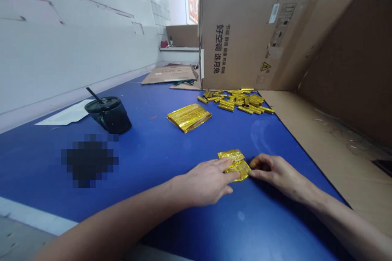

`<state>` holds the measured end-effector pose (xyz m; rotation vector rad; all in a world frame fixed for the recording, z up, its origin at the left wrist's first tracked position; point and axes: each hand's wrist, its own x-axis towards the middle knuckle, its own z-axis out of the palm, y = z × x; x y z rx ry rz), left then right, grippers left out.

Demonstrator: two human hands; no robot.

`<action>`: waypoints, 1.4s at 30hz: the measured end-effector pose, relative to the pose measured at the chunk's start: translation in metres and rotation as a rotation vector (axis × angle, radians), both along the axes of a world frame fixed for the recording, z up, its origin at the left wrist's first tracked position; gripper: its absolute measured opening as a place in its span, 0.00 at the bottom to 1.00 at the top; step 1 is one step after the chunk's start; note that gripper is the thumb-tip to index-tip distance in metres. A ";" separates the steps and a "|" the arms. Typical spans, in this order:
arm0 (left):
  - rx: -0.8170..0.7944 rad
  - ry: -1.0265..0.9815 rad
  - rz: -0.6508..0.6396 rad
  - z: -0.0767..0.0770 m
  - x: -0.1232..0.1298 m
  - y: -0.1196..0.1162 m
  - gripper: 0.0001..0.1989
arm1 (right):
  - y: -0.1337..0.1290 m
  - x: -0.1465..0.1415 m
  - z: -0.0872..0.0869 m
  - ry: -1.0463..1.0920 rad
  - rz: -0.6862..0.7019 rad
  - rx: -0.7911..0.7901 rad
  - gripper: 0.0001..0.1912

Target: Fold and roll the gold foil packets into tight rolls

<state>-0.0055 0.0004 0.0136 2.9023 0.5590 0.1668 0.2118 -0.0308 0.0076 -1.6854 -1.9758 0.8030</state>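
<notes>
A piece of shiny gold foil paper [243, 169] lies on the blue tabletop, creased and partly hidden by fingers. My left hand [208, 181] rests on it from the left, fingers stretched out and apart, pressing it down. At its right edge, my right hand [275, 171] pinches the foil between thumb and forefinger. Another gold section [231, 154] shows just beyond the fingertips; I cannot tell whether it is the same sheet. Farther back sits a flat stack of gold foil paper [190, 116]. Several rolled gold foil pieces [237, 100] are heaped behind it to the right.
A large cardboard box [245, 36] stands behind the rolls, with more cardboard [318, 130] along the right edge. On the left are a dark lidded mug with a straw [112, 116], white paper [69, 113] and a blurred-out dark item [88, 161]. Flattened cardboard [170, 74] lies at the back.
</notes>
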 end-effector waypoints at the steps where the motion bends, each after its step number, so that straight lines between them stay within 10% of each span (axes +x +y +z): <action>1: -0.021 -0.005 -0.013 0.001 -0.001 0.002 0.17 | -0.001 0.000 0.001 -0.032 0.011 0.002 0.09; 14: -0.102 -0.050 0.027 0.006 -0.003 0.008 0.28 | -0.009 -0.017 0.004 -0.256 0.023 0.101 0.10; 42: 0.167 0.033 0.008 0.002 0.001 0.002 0.15 | 0.002 -0.026 0.003 -0.399 -0.105 0.106 0.09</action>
